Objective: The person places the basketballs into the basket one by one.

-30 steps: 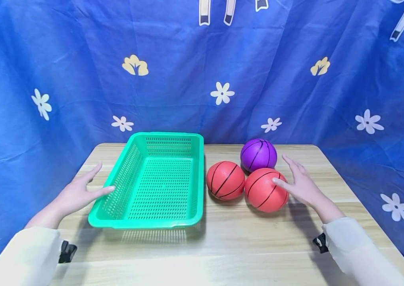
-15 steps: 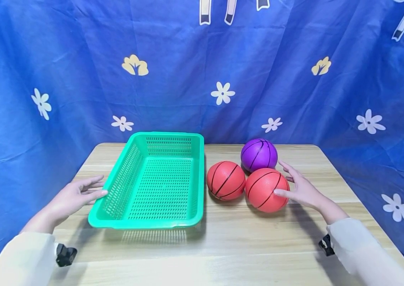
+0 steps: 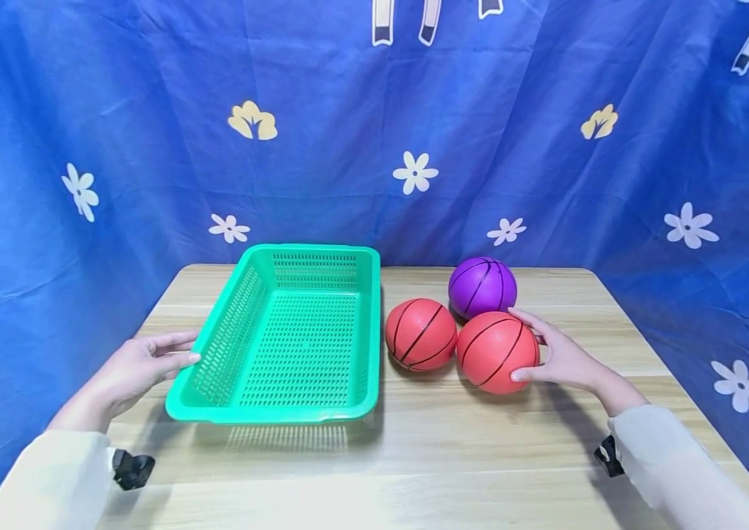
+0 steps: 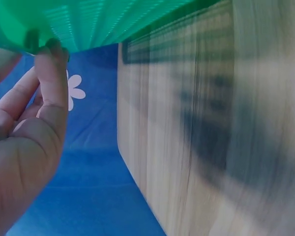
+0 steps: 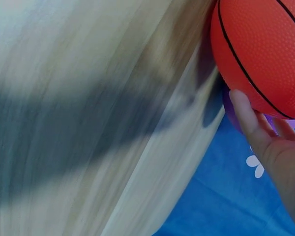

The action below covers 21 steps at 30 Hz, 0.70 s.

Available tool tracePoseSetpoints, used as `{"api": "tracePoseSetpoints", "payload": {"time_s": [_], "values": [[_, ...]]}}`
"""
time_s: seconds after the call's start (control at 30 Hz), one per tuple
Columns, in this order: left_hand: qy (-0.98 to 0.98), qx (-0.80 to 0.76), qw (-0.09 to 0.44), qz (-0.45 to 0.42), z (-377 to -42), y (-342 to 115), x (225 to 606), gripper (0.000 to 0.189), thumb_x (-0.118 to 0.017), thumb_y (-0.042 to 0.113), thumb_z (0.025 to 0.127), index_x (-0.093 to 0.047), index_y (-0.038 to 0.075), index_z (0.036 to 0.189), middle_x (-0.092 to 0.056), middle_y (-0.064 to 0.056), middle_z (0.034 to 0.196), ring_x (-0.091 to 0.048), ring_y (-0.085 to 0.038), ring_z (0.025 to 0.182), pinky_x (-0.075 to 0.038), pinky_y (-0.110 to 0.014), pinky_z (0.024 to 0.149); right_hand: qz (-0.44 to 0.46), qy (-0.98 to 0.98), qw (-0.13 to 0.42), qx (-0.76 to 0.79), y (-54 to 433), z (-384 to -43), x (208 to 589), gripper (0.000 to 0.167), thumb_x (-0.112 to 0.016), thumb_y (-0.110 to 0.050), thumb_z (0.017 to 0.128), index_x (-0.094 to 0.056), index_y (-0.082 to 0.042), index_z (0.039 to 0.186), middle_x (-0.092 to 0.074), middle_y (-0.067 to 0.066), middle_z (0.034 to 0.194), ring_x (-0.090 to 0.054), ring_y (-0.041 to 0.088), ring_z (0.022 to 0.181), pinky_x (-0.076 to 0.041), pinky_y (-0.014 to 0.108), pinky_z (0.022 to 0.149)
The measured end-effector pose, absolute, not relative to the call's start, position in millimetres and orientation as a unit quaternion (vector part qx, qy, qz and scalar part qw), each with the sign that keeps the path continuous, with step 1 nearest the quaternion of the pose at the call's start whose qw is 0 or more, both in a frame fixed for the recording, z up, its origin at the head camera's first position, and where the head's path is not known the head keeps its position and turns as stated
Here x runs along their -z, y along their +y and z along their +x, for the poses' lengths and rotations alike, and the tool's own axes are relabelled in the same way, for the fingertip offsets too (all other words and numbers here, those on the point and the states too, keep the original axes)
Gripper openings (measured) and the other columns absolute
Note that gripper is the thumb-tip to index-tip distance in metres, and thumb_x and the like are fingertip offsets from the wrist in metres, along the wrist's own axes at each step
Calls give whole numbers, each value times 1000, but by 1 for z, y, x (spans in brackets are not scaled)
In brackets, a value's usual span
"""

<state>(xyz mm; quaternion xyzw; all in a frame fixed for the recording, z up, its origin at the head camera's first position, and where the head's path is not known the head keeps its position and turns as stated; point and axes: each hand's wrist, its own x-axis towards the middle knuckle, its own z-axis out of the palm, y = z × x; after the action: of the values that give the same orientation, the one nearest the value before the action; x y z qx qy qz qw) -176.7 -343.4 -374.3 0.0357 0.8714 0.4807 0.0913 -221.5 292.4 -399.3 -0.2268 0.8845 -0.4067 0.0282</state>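
Observation:
At the left rim of a green plastic basket (image 3: pixel 302 346), my left hand (image 3: pixel 143 368) pinches the edge between thumb and fingers. The left wrist view shows the fingertips (image 4: pixel 51 59) against the underside of that basket's rim. My right hand (image 3: pixel 563 357) grips the nearer right red basketball (image 3: pixel 497 353) from its right side, thumb in front and fingers behind. A second red basketball (image 3: pixel 421 335) lies between it and the basket. Behind them sits a purple basketball (image 3: pixel 483 287), and a bit of it shows past the held ball (image 5: pixel 265 54) in the right wrist view.
All of it stands on a light wooden table (image 3: pixel 447 456). A blue curtain (image 3: pixel 321 147) with white flowers hangs behind the table and along both sides. The basket takes up the table's left half, close to the back edge.
My left hand has come down onto the basket's left rim and closed on it. My right hand has closed in around the right red basketball. Basket and balls have stayed in place.

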Motion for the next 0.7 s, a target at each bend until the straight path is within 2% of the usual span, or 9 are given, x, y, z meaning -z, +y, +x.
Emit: {"api": "tracePoseSetpoints", "payload": {"time_s": [0.23,0.47,0.7], "values": [[865,-490,108,24,-176,-342,370,68,-61,30,95,-33,-8,143,-36,-27,143,-53,9,98,-52,-26,88,-230,869,39,436,294,-221,403,102,-89,-20,66,-30,-15,149,-40,20,139,-48,42,112,-53,47,81],[850,-515,109,23,-176,-343,373,66,-61,26,95,-32,-9,143,-34,-28,143,-52,10,99,-49,-19,87,-218,860,41,460,298,-218,409,99,-89,-17,67,-33,-17,148,-42,19,137,-46,44,114,-57,39,71],[847,-519,111,21,-175,-342,373,67,-61,28,95,-32,-9,144,-33,-28,145,-51,11,100,-49,-19,88,-212,856,23,471,306,-211,417,99,-89,-16,67,-33,-22,148,-41,15,137,-45,43,116,-58,38,70]]}}
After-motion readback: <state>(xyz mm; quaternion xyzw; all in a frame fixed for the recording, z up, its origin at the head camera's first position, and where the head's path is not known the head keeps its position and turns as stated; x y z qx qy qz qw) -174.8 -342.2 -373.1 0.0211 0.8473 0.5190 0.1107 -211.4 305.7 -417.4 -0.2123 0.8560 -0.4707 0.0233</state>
